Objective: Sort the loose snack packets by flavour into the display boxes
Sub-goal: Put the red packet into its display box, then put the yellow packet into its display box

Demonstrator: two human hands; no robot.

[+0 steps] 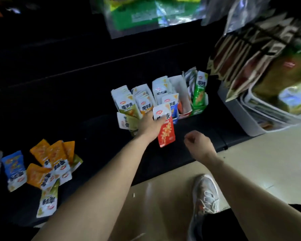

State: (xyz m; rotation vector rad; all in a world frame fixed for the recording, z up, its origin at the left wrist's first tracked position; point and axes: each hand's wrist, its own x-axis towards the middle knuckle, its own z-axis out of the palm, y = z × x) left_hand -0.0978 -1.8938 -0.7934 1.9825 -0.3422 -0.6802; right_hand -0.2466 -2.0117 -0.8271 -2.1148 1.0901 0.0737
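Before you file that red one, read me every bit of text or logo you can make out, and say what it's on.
"魔芋爽": olive packet at the front of the leftmost display box.
"魔芋": orange packet in the next box, rest hidden.
Red oval logo: red packet in the left hand, wording blurred, black characters partly covered.
Loose pile, green packet, hanging bags: print too blurred.
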